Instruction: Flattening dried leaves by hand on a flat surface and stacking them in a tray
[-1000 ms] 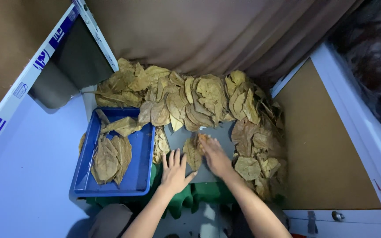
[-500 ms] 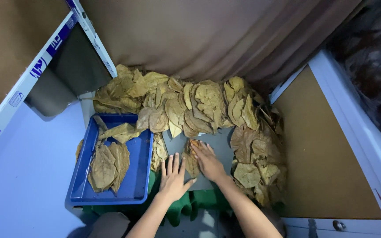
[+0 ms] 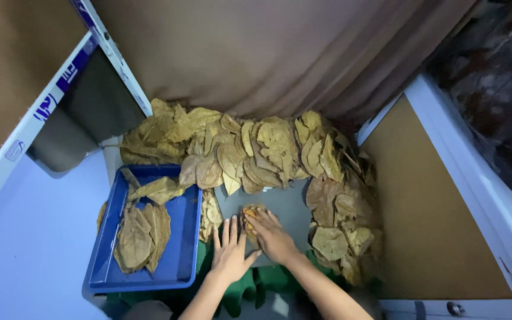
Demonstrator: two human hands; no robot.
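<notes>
Both hands lie flat and open, gripping nothing: the left hand (image 3: 230, 253) on the grey flat board (image 3: 291, 204), the right hand (image 3: 272, 238) pressing a dry brown leaf (image 3: 250, 214) flat there, beside the blue plastic tray (image 3: 186, 249) with stacked leaves.

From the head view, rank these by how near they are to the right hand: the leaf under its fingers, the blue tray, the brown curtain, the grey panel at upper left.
1. Leaf on the grey board, touching the right hand.
2. Blue tray, to the left, past the left hand.
3. Grey panel and brown curtain, both beyond the leaf pile: too close to call.
</notes>
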